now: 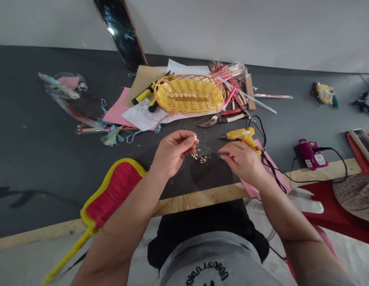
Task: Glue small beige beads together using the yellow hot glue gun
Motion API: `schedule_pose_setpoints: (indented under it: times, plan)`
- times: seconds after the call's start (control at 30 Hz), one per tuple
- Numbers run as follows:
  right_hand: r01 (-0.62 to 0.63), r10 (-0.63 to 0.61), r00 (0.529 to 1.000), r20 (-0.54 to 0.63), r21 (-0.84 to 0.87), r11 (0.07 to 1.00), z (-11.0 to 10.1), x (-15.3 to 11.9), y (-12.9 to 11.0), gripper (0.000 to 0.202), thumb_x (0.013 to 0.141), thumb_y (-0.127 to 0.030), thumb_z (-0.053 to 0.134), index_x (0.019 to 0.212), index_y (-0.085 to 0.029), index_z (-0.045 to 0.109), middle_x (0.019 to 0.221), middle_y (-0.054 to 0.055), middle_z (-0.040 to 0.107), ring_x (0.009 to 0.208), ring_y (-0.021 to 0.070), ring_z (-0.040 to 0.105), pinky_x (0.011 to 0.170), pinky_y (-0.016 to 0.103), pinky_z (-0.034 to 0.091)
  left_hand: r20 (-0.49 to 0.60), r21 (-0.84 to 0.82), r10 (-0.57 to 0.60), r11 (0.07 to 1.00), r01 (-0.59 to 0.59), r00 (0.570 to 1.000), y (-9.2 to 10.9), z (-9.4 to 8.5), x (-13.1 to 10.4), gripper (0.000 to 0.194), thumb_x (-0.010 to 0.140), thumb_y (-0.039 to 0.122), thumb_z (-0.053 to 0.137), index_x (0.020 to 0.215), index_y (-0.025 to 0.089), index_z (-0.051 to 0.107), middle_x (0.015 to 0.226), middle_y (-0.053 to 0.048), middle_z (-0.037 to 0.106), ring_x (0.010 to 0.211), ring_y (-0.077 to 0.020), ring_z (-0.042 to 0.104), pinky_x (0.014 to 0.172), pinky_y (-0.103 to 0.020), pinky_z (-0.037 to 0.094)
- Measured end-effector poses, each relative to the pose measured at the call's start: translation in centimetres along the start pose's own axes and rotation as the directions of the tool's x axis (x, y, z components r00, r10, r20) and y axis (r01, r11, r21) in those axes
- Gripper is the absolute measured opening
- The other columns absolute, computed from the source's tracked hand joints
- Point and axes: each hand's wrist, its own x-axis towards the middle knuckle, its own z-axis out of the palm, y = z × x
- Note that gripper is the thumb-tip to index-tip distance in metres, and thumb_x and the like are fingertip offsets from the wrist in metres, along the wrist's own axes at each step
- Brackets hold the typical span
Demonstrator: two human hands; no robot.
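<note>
Grey shirt (214,258) at bottom, forearms reaching over the tabletop (38,159) edge. Left hand (172,153) raised, thumb and fingers pinching a small tan bead (195,138) at the fingertips. Right hand (242,161) blurred, low over the tabletop, fingers curled; cannot tell if it holds anything. Loose beads (199,157) lie between both hands, just below the pinched one. Glue gun (242,136) just beyond the right hand. Shears (223,118) and yellow basket (189,93) farther back. Red-yellow fan (111,194) under left forearm.
</note>
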Motion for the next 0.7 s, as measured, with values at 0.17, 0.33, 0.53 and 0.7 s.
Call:
schedule_pose_setpoints:
  times: [0.17, 0.33, 0.53, 0.7]
  plan:
    - [0.126, -0.116, 0.982, 0.147, -0.060, 0.990, 3.9, 1.5, -1.6, 0.021, 0.100, -0.017, 0.052, 0.099, -0.019, 0.073, 0.094, 0.008, 0.072, 0.087, 0.0216, 0.063, 0.082, 0.034, 0.053, 0.014, -0.010, 0.031, 0.999, -0.030, 0.999, 0.0, -0.1, 0.1, 0.035, 0.056, 0.031, 0.095, 0.080, 0.016, 0.074, 0.071, -0.002, 0.074, 0.058, -0.0086, 0.061, 0.058, -0.021, 0.053]
    - [0.164, -0.127, 0.974, 0.189, -0.195, 0.967, 5.1, 2.3, -1.7, 0.019, 0.100, -0.020, 0.055, 0.097, -0.022, 0.074, 0.092, 0.007, 0.069, 0.085, 0.0207, 0.057, 0.074, 0.032, 0.050, 0.008, -0.019, 0.020, 1.000, -0.020, 1.000, 0.1, 0.0, -0.1, 0.036, 0.055, 0.032, 0.095, 0.080, 0.017, 0.075, 0.072, -0.002, 0.074, 0.057, -0.0085, 0.061, 0.058, -0.021, 0.053]
    - [0.184, -0.133, 0.961, 0.241, -0.200, 0.962, 5.4, 2.4, -1.8, 0.018, 0.099, -0.018, 0.055, 0.094, -0.019, 0.073, 0.095, 0.009, 0.068, 0.087, 0.0226, 0.055, 0.080, 0.035, 0.050, 0.019, -0.010, 0.019, 1.000, -0.019, 1.000, 0.1, 0.1, -0.1, 0.035, 0.056, 0.032, 0.095, 0.080, 0.017, 0.074, 0.072, -0.002, 0.074, 0.059, -0.0093, 0.061, 0.059, -0.022, 0.053]
    - [0.155, -0.141, 0.975, 0.174, -0.068, 0.986, 5.1, 2.4, -1.6, 0.023, 0.100, -0.015, 0.048, 0.090, -0.019, 0.069, 0.094, 0.009, 0.067, 0.089, 0.0221, 0.058, 0.083, 0.036, 0.052, 0.010, -0.007, 0.007, 1.000, -0.007, 1.000, 0.1, 0.0, -0.1, 0.035, 0.055, 0.032, 0.095, 0.079, 0.017, 0.075, 0.071, -0.002, 0.074, 0.057, -0.0088, 0.061, 0.058, -0.021, 0.053]
